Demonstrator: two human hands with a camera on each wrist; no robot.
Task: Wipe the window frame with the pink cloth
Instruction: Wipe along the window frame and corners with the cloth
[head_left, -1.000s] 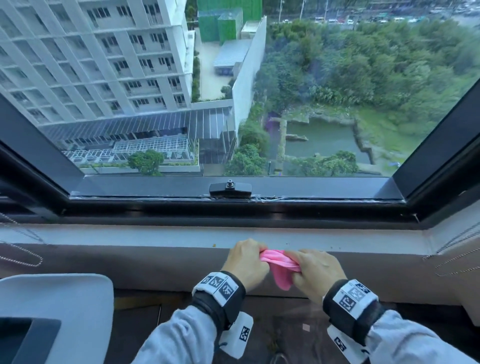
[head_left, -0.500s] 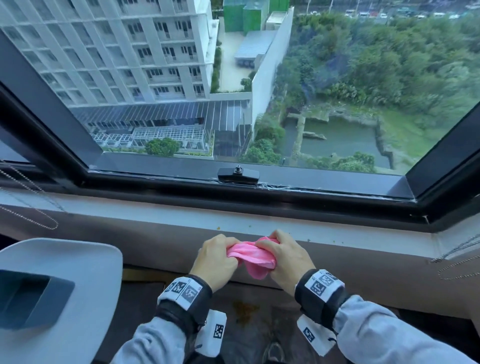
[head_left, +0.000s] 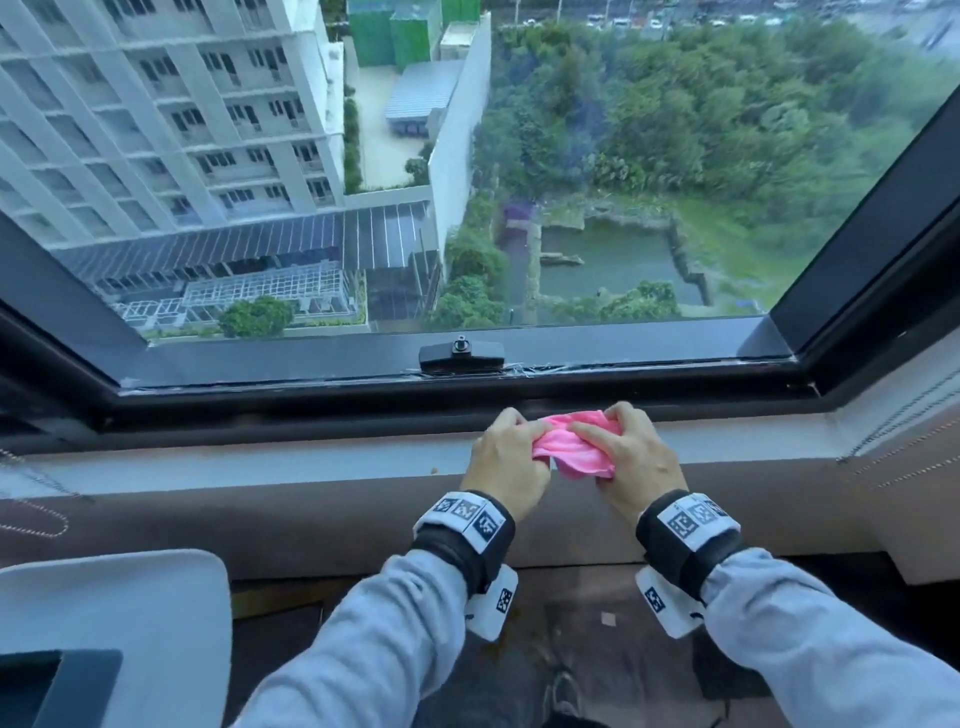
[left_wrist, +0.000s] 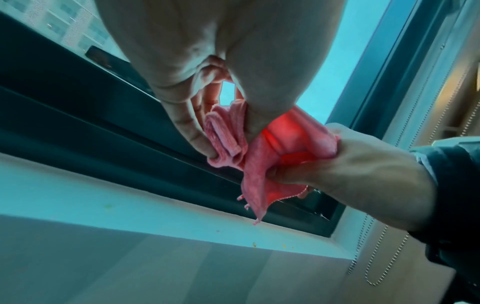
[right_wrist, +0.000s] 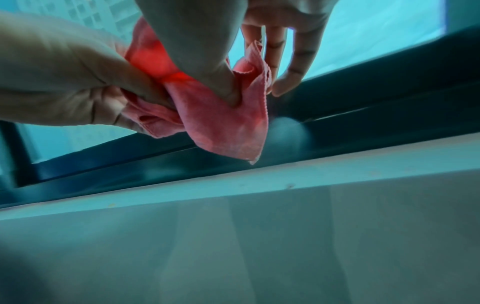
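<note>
Cloth (head_left: 571, 449), pink and bunched, sits pinched between our left hand (head_left: 506, 462) and right hand (head_left: 636, 460), just short of the dark window frame (head_left: 311, 400) ahead, likely being folded for wiping.

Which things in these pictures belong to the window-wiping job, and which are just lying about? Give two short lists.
Belong to the job:
- pink cloth, bunched between both hands
- left hand and right hand, both gripping it
- dark window frame
- window latch on the frame

Just lying about:
- bead chain at the left
- grey chair back
- crumbs on the pale sill
</note>
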